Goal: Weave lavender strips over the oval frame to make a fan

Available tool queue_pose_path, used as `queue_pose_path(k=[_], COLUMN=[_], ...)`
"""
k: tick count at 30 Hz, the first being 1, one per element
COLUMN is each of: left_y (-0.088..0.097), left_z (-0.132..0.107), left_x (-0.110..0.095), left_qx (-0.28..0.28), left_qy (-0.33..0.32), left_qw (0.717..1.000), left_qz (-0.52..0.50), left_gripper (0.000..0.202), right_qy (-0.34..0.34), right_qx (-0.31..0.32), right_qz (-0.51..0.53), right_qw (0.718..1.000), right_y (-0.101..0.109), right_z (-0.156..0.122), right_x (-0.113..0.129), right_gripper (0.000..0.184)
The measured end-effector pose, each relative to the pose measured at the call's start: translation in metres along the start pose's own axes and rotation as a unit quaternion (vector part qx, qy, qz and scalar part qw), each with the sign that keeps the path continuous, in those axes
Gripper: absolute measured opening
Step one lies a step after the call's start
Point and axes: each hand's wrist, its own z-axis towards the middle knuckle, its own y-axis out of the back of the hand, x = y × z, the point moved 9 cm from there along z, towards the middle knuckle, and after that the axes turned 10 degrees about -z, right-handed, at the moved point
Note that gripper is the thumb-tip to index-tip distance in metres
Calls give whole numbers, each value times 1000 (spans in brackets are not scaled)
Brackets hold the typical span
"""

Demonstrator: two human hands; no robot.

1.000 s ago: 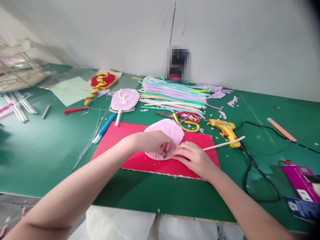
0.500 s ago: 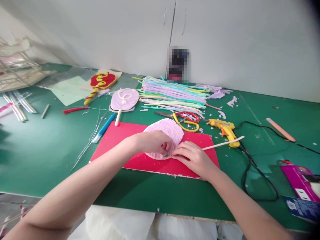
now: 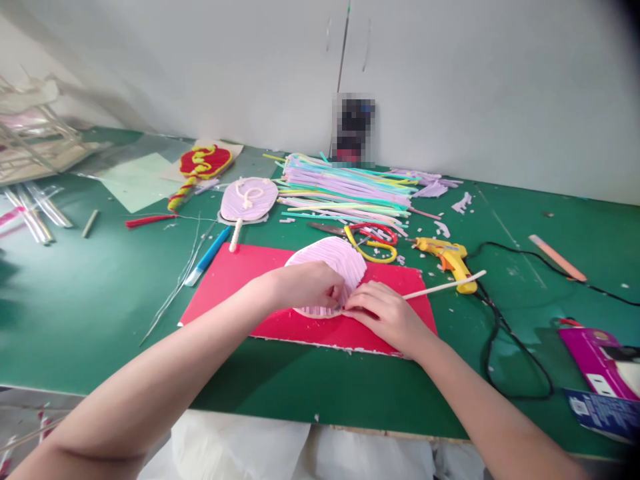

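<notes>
A lilac ribbed oval piece (image 3: 334,261) lies on a red sheet (image 3: 235,280) on the green table. My left hand (image 3: 306,284) rests curled on the oval's near edge, fingertips pinched at the rim. My right hand (image 3: 385,313) lies beside it with fingers pressed together at the same rim, holding a thin cream stick (image 3: 445,285) that runs out to the right over the red sheet. What the fingertips pinch between them is too small to make out.
Behind the red sheet lie scissors with red and yellow handles (image 3: 373,239), a yellow glue gun (image 3: 449,257) with black cord, a heap of pastel strips (image 3: 345,189), a second lilac oval (image 3: 249,200), a red-yellow piece (image 3: 204,162) and a blue pen (image 3: 209,257). Purple box (image 3: 600,360) at right.
</notes>
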Motion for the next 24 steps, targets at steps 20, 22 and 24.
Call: queue_pose_path(k=[20, 22, 24], left_y=[30, 22, 17], left_z=[-107, -107, -106], left_x=[79, 80, 77], left_qx=[-377, -394, -409], left_qy=[244, 235, 223], left_qw=[894, 888, 882], left_qz=[-13, -41, -67], left_gripper=[34, 33, 33], right_qy=[-93, -102, -100], right_qx=[-157, -144, -129], right_qz=[-106, -140, -165], right_qw=[978, 974, 973], right_y=[26, 21, 16], right_z=[-11, -10, -8], right_x=[-24, -26, -27], right_gripper=[14, 17, 19])
